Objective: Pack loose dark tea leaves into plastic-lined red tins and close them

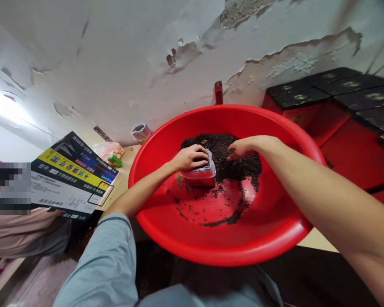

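Note:
A large red plastic basin [224,253] holds a heap of dark, loose, crumbly material [248,164] that looks like tea leaves. Standing in it is a small red box [200,181] with a clear plastic bag [208,171] lining its mouth. My left hand [192,157] lies over the top of this box, fingers bent over the bag's opening; part of the grip is hidden. Over the heap to the right, my right hand [238,149] has its fingers slightly bent and apart, touching or just above the leaves. Behind the box, a dark lid-like piece [205,141] with a gold mark lies on the heap.
Several red boxes with black lids [302,97] stand at the right. Behind the basin's left rim is another bag-lined container [141,131]. A printed carton [73,175], a small green box [115,161] and a seated person [28,232] are left. A peeling wall [131,64] rises behind.

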Tool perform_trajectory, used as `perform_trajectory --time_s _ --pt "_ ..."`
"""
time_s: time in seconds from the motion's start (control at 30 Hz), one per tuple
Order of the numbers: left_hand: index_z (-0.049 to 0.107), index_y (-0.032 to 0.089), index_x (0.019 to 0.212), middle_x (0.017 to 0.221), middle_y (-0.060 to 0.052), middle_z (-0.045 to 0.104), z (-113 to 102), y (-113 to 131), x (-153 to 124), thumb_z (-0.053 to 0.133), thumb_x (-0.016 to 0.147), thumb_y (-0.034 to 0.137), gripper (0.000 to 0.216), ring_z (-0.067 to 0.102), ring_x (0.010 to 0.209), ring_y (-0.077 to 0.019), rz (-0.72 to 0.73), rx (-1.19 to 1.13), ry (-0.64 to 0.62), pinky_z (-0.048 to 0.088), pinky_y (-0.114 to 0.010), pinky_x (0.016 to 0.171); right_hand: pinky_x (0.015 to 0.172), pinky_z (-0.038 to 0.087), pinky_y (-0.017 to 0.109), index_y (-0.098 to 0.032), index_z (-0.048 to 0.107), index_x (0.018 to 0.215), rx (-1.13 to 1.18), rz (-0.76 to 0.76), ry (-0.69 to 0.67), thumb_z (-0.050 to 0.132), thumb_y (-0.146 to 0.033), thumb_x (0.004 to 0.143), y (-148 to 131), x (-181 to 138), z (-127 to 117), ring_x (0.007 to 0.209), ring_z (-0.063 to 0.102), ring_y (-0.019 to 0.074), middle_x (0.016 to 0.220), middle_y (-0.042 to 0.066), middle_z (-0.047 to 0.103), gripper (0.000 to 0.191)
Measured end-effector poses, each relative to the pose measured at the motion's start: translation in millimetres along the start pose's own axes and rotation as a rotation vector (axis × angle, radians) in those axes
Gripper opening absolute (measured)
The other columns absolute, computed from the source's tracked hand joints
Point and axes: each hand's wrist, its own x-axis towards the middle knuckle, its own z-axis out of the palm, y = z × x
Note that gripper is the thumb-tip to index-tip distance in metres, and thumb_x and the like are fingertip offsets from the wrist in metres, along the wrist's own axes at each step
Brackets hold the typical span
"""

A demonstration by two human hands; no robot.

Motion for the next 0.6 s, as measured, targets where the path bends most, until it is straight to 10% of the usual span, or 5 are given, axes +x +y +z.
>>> perform_trajectory --time_s 0.17,0.43,0.6 --pt "0.081 0.025 0.119 0.131 -0.01 0.077 -31 1 -1 0.057 0.106 0.032 0.028 0.071 0.123 -0.0227 -0.023 -0.073 0.049 0.054 -0.04 0.11 0.084 0.065 0.043 -0.019 0.064 0.147 0.144 0.023 -0.105 0.072 -0.051 0.09 2 0 -3 0.1 0.079 0.0349 0.108 0.014 0.082 0.066" --pt "0.043 0.006 0.162 0.171 -0.026 0.033 -29 45 -48 0.069 0.099 0.057 0.085 0.032 0.161 -0.0337 -0.139 0.248 -0.366 0.032 -0.043 0.131 0.103 0.061 0.057 -0.029 0.077 0.132 0.049 -0.032 0.02 0.082 -0.058 0.076 9 9 -1 0.117 0.073 0.0436 0.124 0.011 0.079 0.063" --pt "0.044 0.008 0.161 0.172 -0.025 0.031 -20 42 -42 0.067 0.102 0.049 0.076 0.034 0.16 -0.0346 -0.22 0.287 -0.483 0.034 -0.044 0.129 0.113 0.055 0.054 -0.025 0.075 0.136 0.083 0.029 0.031 0.082 -0.05 0.079 7 6 1 0.132 0.066 0.042 0.141 0.012 0.071 0.062"
